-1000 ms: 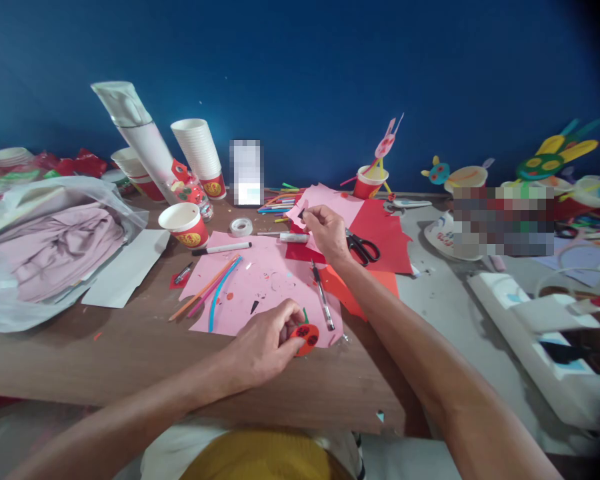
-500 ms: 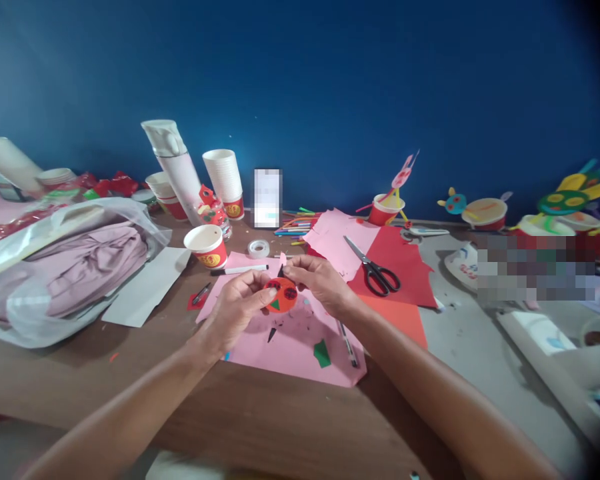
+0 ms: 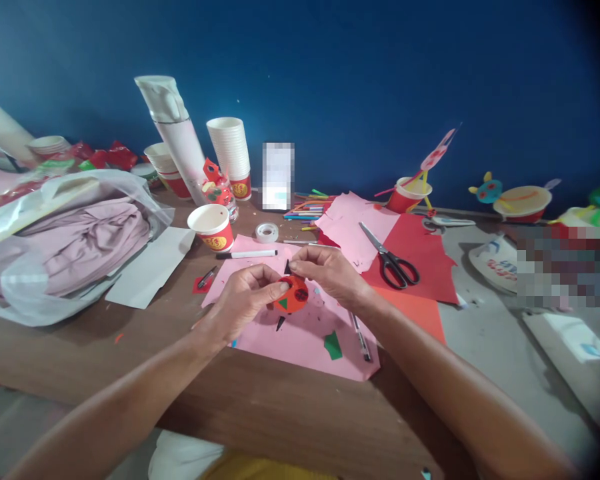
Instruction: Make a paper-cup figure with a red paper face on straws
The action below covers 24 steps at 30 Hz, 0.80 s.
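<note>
Since last frame the red paper circle [image 3: 293,297] turns a little; your left hand [image 3: 243,300] and right hand [image 3: 330,273] both pinch it narrowly, scissors [image 3: 391,267] at two o'clock.

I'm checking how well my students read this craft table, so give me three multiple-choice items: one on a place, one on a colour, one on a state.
1. Where do the handles of the scissors lie?
A. On the red paper
B. Inside the plastic bag
C. In a paper cup

2. What colour is the scrap on the pink sheet?
A. Blue
B. Green
C. Yellow

3. What state is the orange paper disc in?
A. Flat on the table
B. Taped to the wall
C. Held in the left hand

1: A, the black handles rest on the red paper.
2: B, the scrap is plainly green.
3: C, the fingers grip it above the sheet.
</note>
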Available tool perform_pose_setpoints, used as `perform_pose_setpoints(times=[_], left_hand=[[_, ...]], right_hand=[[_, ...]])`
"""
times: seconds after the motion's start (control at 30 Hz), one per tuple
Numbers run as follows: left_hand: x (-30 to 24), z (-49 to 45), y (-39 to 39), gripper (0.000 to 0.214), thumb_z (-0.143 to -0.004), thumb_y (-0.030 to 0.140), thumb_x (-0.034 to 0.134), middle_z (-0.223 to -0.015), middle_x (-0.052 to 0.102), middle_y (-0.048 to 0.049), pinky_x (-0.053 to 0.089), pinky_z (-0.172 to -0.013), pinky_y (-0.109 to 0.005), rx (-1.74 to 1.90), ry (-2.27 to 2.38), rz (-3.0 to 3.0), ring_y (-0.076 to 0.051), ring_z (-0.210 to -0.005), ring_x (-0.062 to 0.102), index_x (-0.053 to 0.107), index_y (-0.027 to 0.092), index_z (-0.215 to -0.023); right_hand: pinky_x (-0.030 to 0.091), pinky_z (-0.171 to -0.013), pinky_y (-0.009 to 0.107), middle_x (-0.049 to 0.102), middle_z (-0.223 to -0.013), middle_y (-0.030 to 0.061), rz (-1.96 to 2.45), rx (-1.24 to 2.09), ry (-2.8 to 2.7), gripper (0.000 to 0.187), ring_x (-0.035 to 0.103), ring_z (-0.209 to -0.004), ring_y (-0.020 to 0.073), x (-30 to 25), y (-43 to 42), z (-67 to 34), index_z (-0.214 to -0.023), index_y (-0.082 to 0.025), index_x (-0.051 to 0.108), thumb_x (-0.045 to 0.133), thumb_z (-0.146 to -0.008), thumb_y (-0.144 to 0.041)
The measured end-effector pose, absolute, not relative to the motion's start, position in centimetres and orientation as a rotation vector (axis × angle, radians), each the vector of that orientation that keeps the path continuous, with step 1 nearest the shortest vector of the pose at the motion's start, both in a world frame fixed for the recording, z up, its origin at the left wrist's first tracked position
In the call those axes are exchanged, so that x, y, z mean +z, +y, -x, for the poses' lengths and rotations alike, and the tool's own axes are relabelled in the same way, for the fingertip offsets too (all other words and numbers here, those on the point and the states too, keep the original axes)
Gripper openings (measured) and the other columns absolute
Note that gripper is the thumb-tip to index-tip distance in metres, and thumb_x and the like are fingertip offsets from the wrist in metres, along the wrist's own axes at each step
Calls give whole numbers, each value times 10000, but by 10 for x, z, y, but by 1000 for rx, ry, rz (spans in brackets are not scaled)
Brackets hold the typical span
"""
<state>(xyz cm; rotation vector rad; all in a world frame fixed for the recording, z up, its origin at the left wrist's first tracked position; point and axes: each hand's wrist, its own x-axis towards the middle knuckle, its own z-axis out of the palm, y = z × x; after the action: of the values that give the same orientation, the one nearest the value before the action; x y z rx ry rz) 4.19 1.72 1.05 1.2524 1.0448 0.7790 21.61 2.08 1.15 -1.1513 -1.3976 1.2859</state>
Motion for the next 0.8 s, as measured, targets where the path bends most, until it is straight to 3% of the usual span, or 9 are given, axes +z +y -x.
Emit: perform_pose_setpoints(times=[0.3,0.8], left_hand=[[12,-42,18,174,-685,280,703,-559,582,48,347,-433,-171,779,1045,-1221,-41,-432,453,583,155,-673],[6,-42,19,170,-686,266,713,-665,648,26,434,-495,-171,791,988,-1141,-76,-550,576,627,154,-780]], right_hand=[[400,-574,232,567,-642,-31,1197,1278,-1431,79,504,-600,98,12,18,-215,-675,-174,604,593,-725,-233],[407,-570,231,576,-643,-24,1216,1245,-1458,96,510,-602,103,11,17,-214,-657,-179,603,592,-726,-244]])
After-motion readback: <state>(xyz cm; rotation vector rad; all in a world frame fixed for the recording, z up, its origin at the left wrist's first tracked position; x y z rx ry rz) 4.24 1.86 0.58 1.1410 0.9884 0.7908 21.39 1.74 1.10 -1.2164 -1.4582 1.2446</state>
